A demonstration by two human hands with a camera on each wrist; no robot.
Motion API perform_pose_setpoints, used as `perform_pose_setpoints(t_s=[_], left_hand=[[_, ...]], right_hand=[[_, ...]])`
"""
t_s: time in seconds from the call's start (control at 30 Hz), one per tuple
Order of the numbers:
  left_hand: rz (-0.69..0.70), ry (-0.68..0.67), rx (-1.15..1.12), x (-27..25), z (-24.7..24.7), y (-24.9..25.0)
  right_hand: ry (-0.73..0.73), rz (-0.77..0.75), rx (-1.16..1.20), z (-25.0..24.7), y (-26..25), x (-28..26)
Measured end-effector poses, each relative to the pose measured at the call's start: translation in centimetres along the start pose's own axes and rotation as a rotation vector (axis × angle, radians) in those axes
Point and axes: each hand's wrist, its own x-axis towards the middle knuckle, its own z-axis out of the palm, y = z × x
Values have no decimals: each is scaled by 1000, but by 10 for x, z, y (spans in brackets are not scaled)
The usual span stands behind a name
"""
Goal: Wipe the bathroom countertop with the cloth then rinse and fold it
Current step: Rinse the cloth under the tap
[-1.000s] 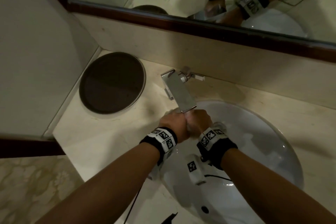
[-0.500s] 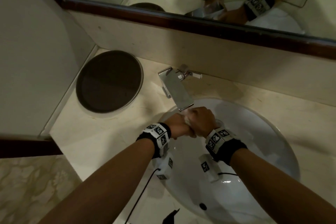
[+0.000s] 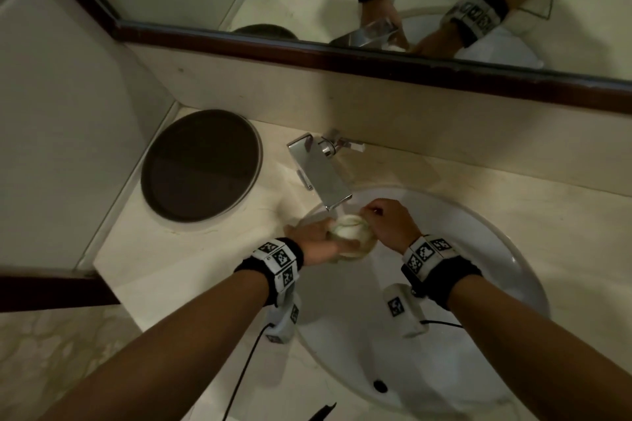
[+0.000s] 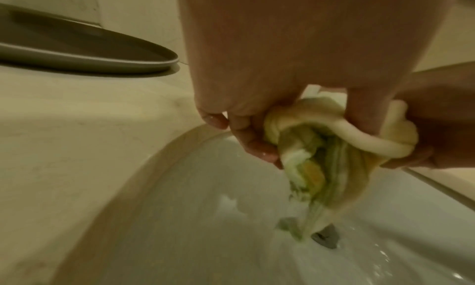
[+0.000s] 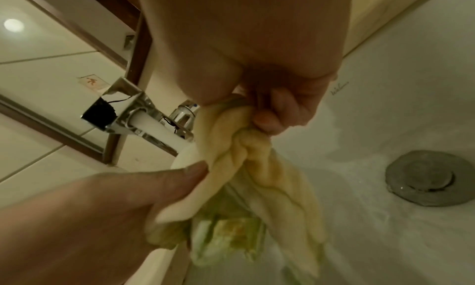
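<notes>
head view: left hand (image 3: 313,239) and right hand (image 3: 388,224) both gripping bunched cloth (image 3: 350,237) over sink (image 3: 506,249), just under faucet (image 3: 319,173); dark tray (image 3: 201,164) beyond left hand; black-white marker squares on wristbands, no readable writing.
left wrist: fingers (image 4: 253,139) curled round twisted cloth (image 4: 321,147); drain (image 4: 325,236) below.
right wrist: fingers (image 5: 287,108) clenching cloth (image 5: 257,167).
change: hands apart now, cloth exposed.
</notes>
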Motion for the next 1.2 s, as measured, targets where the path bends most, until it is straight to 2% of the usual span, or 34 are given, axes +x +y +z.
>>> perform_pose_setpoints(t_s=[0.1, 0.2, 0.27, 0.33, 0.4, 0.47, 0.6, 0.63, 0.77, 0.83, 0.9, 0.93, 1.0, 1.07, 1.13, 1.2], left_hand=[[-12, 40, -38, -3, 0, 5], [-31, 93, -265, -3, 3, 13], [-20, 117, -426, 10, 10, 9], [-4, 94, -497, 10, 7, 10], [22, 54, -441, -3, -2, 19], [31, 30, -333, -10, -6, 21], [71, 55, -137, -13, -2, 24], [84, 62, -105, -12, 0, 25], [99, 148, -38, -7, 4, 24], [91, 182, -33, -5, 4, 19], [105, 153, 76, -8, 4, 16], [104, 110, 175, -10, 5, 13], [59, -16, 314, -15, 5, 10], [-26, -91, 252, -13, 6, 5], [-45, -58, 106, -10, 4, 2], [6, 68, 26, -4, 6, 1]], right_hand=[[-13, 66, 110, -3, -4, -3], [-72, 155, 279, -2, -7, -9], [-84, 156, 238, 0, -7, -14], [-88, 190, 253, 2, -7, -19], [-118, 214, 269, 3, -9, -22], [-148, 142, 94, 3, -6, -20], [-145, 181, -208, 10, 14, -4], [-148, 180, -170, 8, 11, -6], [-157, 305, 420, 3, -5, -15], [-91, 363, 570, 1, -6, -10], [31, 451, 690, 3, -5, -5], [68, 449, 685, 4, -3, 0], [92, 356, 504, 3, -6, 0], [131, 275, 389, 2, -9, 0], [83, 263, 386, 3, -10, 1], [-43, 254, 418, 8, -12, 1]])
